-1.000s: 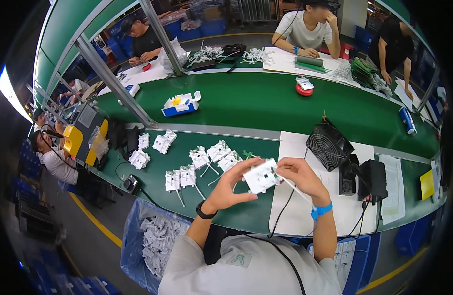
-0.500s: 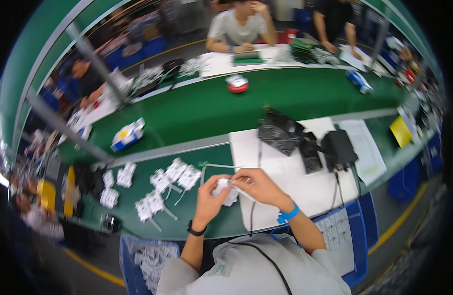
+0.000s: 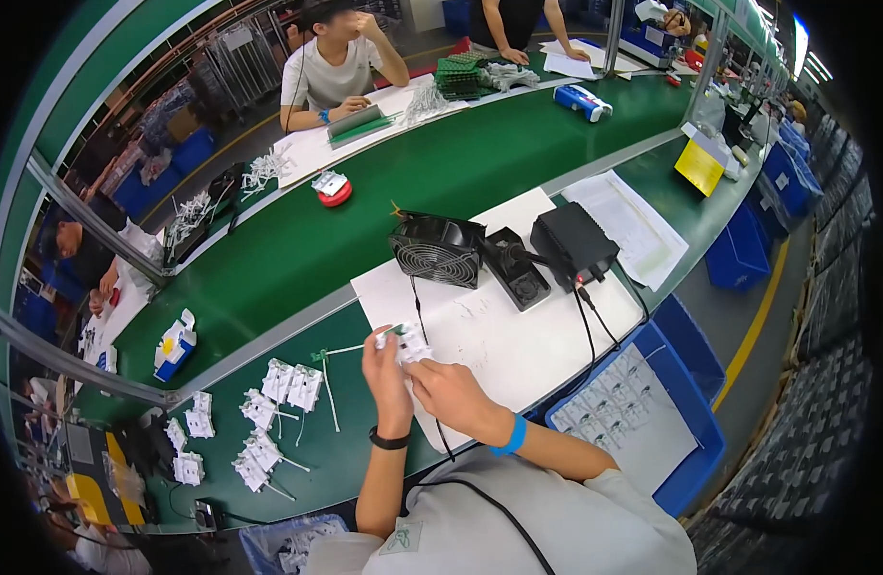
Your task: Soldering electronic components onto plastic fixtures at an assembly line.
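Observation:
Between my hands, over the left edge of the white board, is a small white plastic part (image 3: 416, 345) with a bit of green at its top. My left hand (image 3: 388, 383) grips it from the left side, a black band round that wrist. The curled fingers of my right hand (image 3: 456, 395), whose wrist wears a blue band, close on its lower edge. Beside them on the green bench lies a white cable with a green end (image 3: 328, 383). Several similar white parts (image 3: 293, 383) rest to the left, some with short white strips hanging off.
A black fan (image 3: 440, 251), a black holder (image 3: 515, 273) and a black power box (image 3: 574, 241) stand on the white board (image 3: 480, 335). Beyond runs a green conveyor (image 3: 269, 259) carrying a red round item (image 3: 334, 192). Blue bins (image 3: 696, 479) flank me; people sit opposite.
The view has swung to the right, so the bench things shift left. My hands still hold the white part, which now shows more fully above my right fingers.

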Action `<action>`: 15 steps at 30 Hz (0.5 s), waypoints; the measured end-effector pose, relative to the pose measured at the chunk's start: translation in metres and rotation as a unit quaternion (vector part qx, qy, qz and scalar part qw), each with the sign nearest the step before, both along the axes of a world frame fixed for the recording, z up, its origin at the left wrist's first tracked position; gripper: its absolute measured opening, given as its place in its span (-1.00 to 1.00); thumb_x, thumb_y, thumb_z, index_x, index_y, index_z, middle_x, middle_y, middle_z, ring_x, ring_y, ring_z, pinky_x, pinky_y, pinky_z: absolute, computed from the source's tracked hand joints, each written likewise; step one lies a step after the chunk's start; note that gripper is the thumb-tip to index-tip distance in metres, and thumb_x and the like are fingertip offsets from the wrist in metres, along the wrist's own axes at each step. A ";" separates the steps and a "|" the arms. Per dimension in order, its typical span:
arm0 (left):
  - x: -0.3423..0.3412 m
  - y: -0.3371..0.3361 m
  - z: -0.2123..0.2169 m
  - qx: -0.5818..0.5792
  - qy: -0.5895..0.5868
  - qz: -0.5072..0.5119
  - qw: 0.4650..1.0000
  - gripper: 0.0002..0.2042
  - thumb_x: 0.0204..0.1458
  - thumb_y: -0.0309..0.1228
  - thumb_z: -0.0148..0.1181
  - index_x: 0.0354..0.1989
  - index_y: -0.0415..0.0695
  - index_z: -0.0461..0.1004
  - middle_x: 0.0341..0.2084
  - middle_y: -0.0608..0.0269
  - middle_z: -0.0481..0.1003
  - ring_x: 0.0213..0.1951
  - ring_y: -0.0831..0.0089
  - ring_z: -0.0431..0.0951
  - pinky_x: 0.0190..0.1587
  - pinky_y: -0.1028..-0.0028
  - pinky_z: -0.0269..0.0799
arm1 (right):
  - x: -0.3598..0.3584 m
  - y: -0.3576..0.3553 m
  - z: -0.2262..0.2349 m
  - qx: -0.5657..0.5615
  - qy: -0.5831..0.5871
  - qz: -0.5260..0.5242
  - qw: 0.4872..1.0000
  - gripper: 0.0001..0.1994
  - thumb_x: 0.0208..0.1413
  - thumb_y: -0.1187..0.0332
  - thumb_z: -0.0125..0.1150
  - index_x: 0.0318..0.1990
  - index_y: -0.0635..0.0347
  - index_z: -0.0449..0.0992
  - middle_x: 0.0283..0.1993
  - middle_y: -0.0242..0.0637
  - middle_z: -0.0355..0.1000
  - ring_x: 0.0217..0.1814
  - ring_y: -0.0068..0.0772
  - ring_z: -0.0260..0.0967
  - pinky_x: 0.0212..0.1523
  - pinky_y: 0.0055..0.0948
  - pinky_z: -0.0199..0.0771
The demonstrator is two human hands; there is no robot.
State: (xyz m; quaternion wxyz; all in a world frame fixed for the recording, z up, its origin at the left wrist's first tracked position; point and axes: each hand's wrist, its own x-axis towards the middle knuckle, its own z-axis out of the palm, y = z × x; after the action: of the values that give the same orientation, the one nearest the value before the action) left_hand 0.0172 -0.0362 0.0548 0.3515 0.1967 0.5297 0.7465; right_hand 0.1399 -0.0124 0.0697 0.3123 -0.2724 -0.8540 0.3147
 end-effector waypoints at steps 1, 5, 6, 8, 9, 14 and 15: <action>0.008 0.003 -0.001 -0.007 -0.037 -0.018 0.999 -0.81 0.31 -0.46 0.14 0.03 -0.21 0.46 -0.30 0.35 0.51 -0.27 0.66 0.43 -0.26 0.63 0.30 | 0.002 0.000 -0.006 -0.010 -0.017 0.001 1.000 -0.85 0.15 0.50 0.18 -0.13 0.25 0.55 -0.27 -0.04 0.56 -0.33 0.10 0.52 -0.33 -0.10 0.55; 0.011 0.012 -0.026 -0.048 0.023 -0.086 0.995 -0.77 0.29 -0.46 0.17 0.08 -0.23 0.47 -0.34 0.38 0.51 -0.34 0.67 0.41 -0.31 0.63 0.29 | 0.017 0.010 -0.021 0.005 -0.018 0.007 1.000 -0.89 0.18 0.48 0.20 -0.16 0.26 0.54 -0.33 -0.07 0.54 -0.43 -0.02 0.51 -0.38 -0.13 0.53; 0.011 0.013 -0.027 -0.037 0.029 -0.082 0.996 -0.74 0.26 -0.49 0.21 0.09 -0.25 0.49 -0.30 0.34 0.56 -0.31 0.67 0.47 -0.28 0.64 0.35 | 0.023 0.010 -0.023 0.004 -0.017 0.006 1.000 -0.89 0.18 0.48 0.20 -0.16 0.26 0.54 -0.33 -0.07 0.54 -0.43 -0.02 0.51 -0.38 -0.13 0.53; 0.006 0.017 -0.031 -0.040 0.057 -0.078 0.995 -0.74 0.24 -0.51 0.23 0.08 -0.26 0.49 -0.27 0.31 0.58 -0.29 0.66 0.51 -0.25 0.63 0.38 | 0.040 0.014 -0.021 -0.191 0.074 -0.019 0.979 -0.89 0.23 0.43 0.24 -0.20 0.30 0.52 -0.47 -0.20 0.44 -0.50 -0.42 0.44 -0.45 -0.33 0.43; 0.003 0.020 -0.032 -0.041 0.086 -0.073 0.993 -0.73 0.22 -0.54 0.25 0.08 -0.27 0.50 -0.25 0.28 0.60 -0.26 0.65 0.54 -0.22 0.63 0.42 | 0.051 0.022 -0.017 -0.222 0.055 -0.108 0.968 -0.84 0.27 0.40 0.27 -0.29 0.31 0.49 -0.55 -0.41 0.30 -0.50 -0.72 0.23 -0.50 -0.54 0.23; 0.005 0.034 -0.041 -0.096 0.144 -0.166 0.971 -0.57 0.18 -0.56 0.27 0.23 -0.32 0.44 -0.20 0.19 0.62 -0.22 0.58 0.58 -0.18 0.57 0.49 | 0.078 0.119 -0.066 -0.220 0.329 -0.321 0.861 -0.66 0.26 0.48 0.27 0.05 0.21 0.22 -0.46 -0.52 0.13 -0.46 -0.73 0.09 -0.39 -0.68 0.19; 0.008 0.038 -0.048 -0.104 0.159 -0.182 0.965 -0.56 0.17 -0.57 0.27 0.24 -0.34 0.43 -0.19 0.16 0.61 -0.21 0.56 0.58 -0.16 0.55 0.49 | 0.077 0.133 -0.059 -0.199 0.359 -0.327 0.851 -0.64 0.25 0.48 0.28 0.06 0.19 0.20 -0.44 -0.51 0.17 -0.45 -0.74 0.09 -0.43 -0.66 0.14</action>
State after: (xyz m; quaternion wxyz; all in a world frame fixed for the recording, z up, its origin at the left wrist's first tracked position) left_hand 0.0256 0.0014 0.0067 0.4114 0.3682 0.6083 0.5702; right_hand 0.2171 0.1208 0.0105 0.6209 -0.4604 -0.4634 0.4334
